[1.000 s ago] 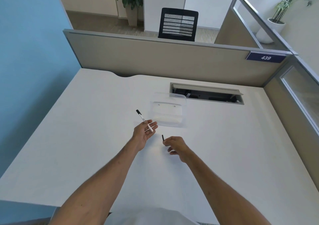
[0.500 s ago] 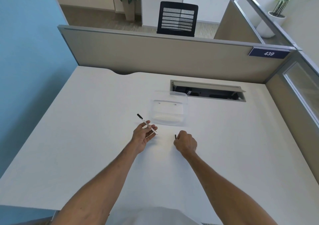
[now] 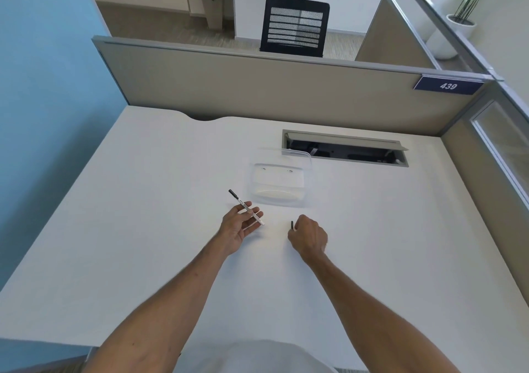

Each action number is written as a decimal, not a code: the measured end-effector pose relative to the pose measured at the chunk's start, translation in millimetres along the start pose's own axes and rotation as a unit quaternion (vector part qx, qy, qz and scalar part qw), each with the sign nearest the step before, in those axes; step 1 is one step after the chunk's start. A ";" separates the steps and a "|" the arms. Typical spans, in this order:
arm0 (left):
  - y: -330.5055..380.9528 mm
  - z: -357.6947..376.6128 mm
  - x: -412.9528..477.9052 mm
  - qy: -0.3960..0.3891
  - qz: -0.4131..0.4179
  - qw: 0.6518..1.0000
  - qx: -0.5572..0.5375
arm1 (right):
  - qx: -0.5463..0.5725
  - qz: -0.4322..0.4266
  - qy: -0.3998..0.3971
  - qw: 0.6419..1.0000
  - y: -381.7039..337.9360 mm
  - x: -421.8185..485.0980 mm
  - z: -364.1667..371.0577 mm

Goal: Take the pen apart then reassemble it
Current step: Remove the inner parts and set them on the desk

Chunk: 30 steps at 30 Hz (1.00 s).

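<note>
Landmark = clear plastic tray (image 3: 282, 182), sitting approx mid-desk on the white desk (image 3: 143, 201).

Left hand (image 3: 236, 229) is just in front of the tray's near-left corner, palm up, fingers loosely spread. The pen body (image 3: 246, 208) lies across those fingertips: white barrel w/ a black end pointing up and away toward the tray's left side, the other end sticking out past the fingers to the right. Whether the thumb pins it down or it just rests there, can't tell.

Right hand (image 3: 309, 236) is in front of the tray's near-right corner, curled into a loose fist w/ knuckles up, low over the desk. It pinches 1 small black pen piece (image 3: 292, 225) at the fingertips, piece standing roughly upright, on the side facing the left hand. Too small to say which part of the pen it is.

The 2 hands are apart, w/ bare desk between them.

Behind the tray, slightly right: open cable slot (image 3: 345, 152) in the desk. Beyond that, the beige partition (image 3: 257, 92), w/ a blue "439" tag (image 3: 448, 86) at its right end.
</note>
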<state>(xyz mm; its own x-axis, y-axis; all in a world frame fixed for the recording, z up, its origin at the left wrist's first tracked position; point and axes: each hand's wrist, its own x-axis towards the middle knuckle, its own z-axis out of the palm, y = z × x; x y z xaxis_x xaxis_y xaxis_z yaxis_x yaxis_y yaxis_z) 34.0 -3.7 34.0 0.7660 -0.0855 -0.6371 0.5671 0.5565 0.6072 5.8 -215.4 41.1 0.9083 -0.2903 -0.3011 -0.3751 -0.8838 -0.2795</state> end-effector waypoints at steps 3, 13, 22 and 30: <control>0.9 -2.8 0.0 0.001 0.004 1.000 0.002 | 0.024 -0.002 0.020 1.000 2.4 -0.6 -1.4; 4.7 -3.6 -3.6 0.026 0.066 0.996 0.055 | 0.051 -0.120 0.008 0.991 -6.8 -22.6 1.6; -1.0 0.1 -9.7 0.032 0.201 0.949 0.239 | 0.035 -0.161 -0.021 0.986 -14.4 -24.2 10.6; -7.3 6.1 -13.1 0.036 0.269 0.895 0.353 | 0.045 -0.161 -0.027 0.986 -27.4 -18.4 7.4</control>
<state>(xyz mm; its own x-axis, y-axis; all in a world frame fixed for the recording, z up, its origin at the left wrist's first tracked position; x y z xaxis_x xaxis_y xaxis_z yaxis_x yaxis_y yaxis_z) 21.7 -11.7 40.8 0.9788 0.1058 -0.1756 0.1912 -0.1617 0.9681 -2.0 -183.1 47.5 0.9725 0.0226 -0.2318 -0.0859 -0.8903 -0.4472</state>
